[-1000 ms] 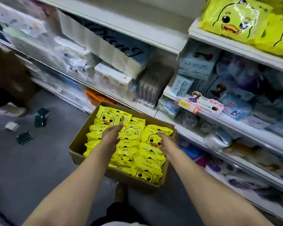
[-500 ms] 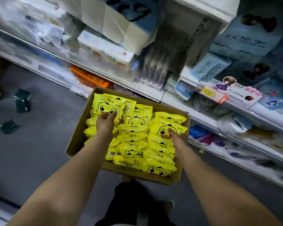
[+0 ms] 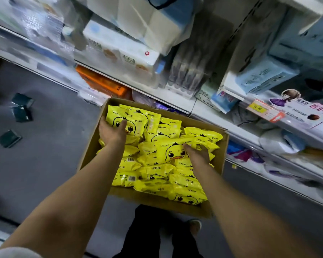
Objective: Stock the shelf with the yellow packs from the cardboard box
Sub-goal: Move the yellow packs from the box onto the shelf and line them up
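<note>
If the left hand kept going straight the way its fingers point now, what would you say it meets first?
The left hand already grips the upright yellow duck pack at the far-left end of the cardboard box. Going straight on, it would probably press that pack against the box's far wall; depth is hard to judge.

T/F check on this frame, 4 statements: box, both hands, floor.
1. The cardboard box holds many yellow packs. True.
2. The left hand grips a pack at the box's far left corner. True.
3. The right hand is up at the shelf placing a pack. False: it is in the box, on a duck-printed pack.
4. The floor left of the box is bare. False: dark small packets lie there.
</note>
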A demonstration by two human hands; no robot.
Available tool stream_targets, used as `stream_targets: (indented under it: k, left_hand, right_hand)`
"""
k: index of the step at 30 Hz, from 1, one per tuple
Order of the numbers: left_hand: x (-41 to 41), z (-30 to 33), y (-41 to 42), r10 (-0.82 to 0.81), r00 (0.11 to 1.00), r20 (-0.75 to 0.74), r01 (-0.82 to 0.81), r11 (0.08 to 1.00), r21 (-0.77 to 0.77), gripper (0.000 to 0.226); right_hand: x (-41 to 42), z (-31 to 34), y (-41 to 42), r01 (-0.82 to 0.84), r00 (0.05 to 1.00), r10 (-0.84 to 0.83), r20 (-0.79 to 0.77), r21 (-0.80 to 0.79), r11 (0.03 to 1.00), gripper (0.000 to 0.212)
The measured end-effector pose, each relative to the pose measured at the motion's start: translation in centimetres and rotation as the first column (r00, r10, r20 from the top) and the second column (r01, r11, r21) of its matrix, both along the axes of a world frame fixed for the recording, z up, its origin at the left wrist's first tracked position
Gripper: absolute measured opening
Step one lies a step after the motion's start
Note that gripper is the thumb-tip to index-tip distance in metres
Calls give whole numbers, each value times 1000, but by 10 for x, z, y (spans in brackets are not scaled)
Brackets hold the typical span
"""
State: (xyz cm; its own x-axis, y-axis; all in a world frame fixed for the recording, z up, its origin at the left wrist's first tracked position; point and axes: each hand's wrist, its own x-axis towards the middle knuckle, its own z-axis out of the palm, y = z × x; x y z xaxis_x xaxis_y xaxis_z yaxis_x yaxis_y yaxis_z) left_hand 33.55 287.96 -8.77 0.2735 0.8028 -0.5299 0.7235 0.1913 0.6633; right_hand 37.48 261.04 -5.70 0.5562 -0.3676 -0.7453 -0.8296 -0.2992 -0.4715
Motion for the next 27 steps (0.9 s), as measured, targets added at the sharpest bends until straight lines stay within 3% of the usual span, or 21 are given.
stream_targets:
  k: [4, 8, 12, 14, 16, 19, 23, 27]
  left_hand:
    - [9, 7, -1, -64, 997, -40, 64, 998, -5, 92]
    - [12, 3, 1, -128, 986, -103, 132, 991, 30, 92]
    - [11, 4, -1, -191, 968, -163, 203, 978, 56, 87]
    - [9, 7, -3, -212, 959, -189, 225, 973, 52, 82]
    - [8, 11, -5, -224, 949, -220, 237, 971, 31, 77]
    - [5, 14, -10, -271, 934, -231, 289, 957, 43, 72]
    - [4, 13, -16, -302, 948, -96, 303, 953, -5, 69]
    - [3, 14, -23, -254, 961, -113, 250, 967, -49, 80]
  right_hand:
    - [8, -3, 9, -138, 990, 140, 2, -144, 980, 86]
    - [9, -9, 15, -243, 970, 243, -18, -150, 958, 59]
    - [2, -10, 19, -353, 935, 342, -88, -175, 919, 82]
    - [0, -9, 18, -386, 920, 363, -146, -181, 905, 68]
    - [-4, -7, 16, -372, 922, 350, -163, -129, 919, 54]
    - [-11, -5, 12, -291, 944, 289, -161, 11, 957, 72]
    - [-20, 0, 9, 0, 986, 41, -161, 246, 969, 82]
    - [-26, 4, 9, 58, 989, -16, -147, 284, 957, 97]
